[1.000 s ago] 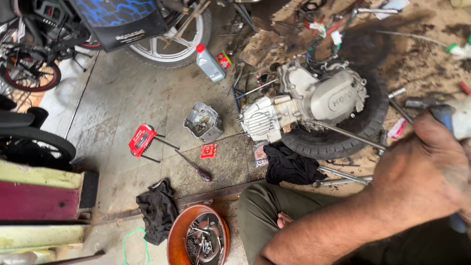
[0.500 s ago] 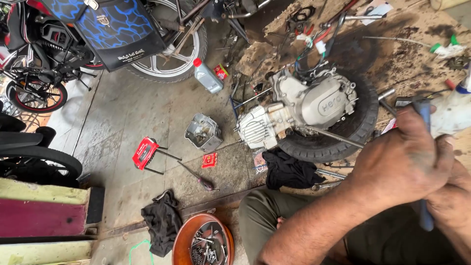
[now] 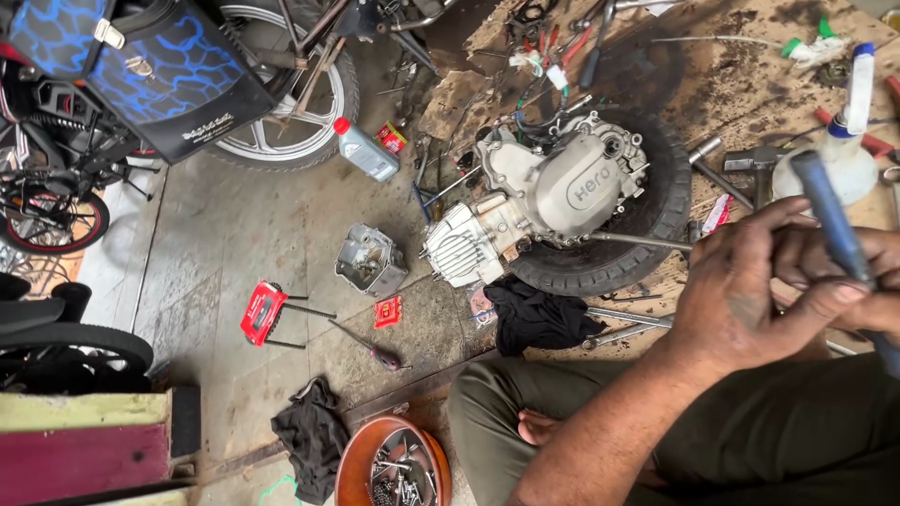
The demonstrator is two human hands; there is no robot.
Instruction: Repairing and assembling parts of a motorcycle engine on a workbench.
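The person sits on the floor, legs folded, with both hands raised at about three o'clock. The left hand is clenched around a blue-handled tool: thumb and fingers wrap its lower shaft, and the blue handle juts up past the knuckles. The right hand sits just behind it, fingers curled against the same shaft; most of it is covered, so whether its grip is fully closed I cannot tell. The step in hand looks like readying or adjusting the tool between the two hands, well clear of the engine. The next move, as I judge it, calls for a firm one-handed hold on the handle and a free working end.

At six o'clock, near the knee, an orange bowl holds small metal parts, a dark rag just beside it. Toward the middle lie a black cloth, spanners, a small screwdriver and a red-handled tool. Beyond them the engine rests on a tyre, with a loose cylinder part at its nine o'clock. Farther off, toward eleven, an oil bottle lies by a motorcycle wheel; at one o'clock stands a white squeeze bottle.
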